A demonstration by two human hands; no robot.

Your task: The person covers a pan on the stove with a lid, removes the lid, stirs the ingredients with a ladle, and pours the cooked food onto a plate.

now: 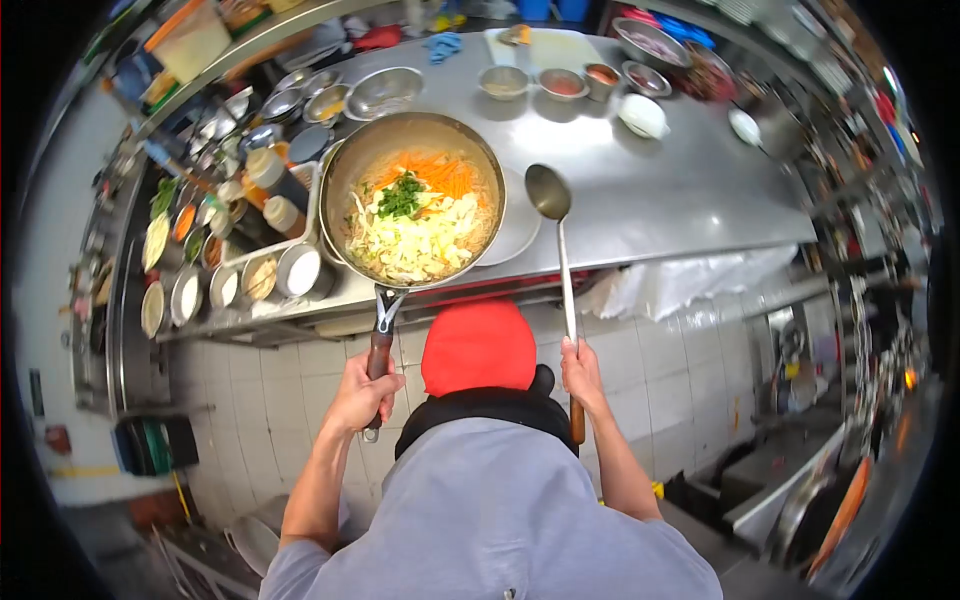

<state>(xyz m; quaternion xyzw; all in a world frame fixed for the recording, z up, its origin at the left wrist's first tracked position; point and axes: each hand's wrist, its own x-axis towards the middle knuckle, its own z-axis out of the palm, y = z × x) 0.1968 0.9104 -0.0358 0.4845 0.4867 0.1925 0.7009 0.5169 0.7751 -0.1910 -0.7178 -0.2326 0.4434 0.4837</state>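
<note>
My left hand [362,392] is wrapped round the dark handle of a large frying pan [352,158]. Shredded carrot [445,172], chopped pale yellow-green cabbage [420,240] and a small heap of chopped green herbs [401,195] lie in the pan. The pan is over the front edge of the steel counter and overlaps a white plate [520,222]. In my right hand [581,375] is a long-handled ladle [547,192], gripped by its shaft, the wooden end pointing down. Its bowl hangs above the counter, right of the pan, apart from it.
Squeeze bottles [284,216] stand in a tray left of the pan, with several ingredient tubs [300,270] in front. Metal bowls [383,93] line the back of the steel counter [660,200]. A red-topped stool [478,345] is below the pan.
</note>
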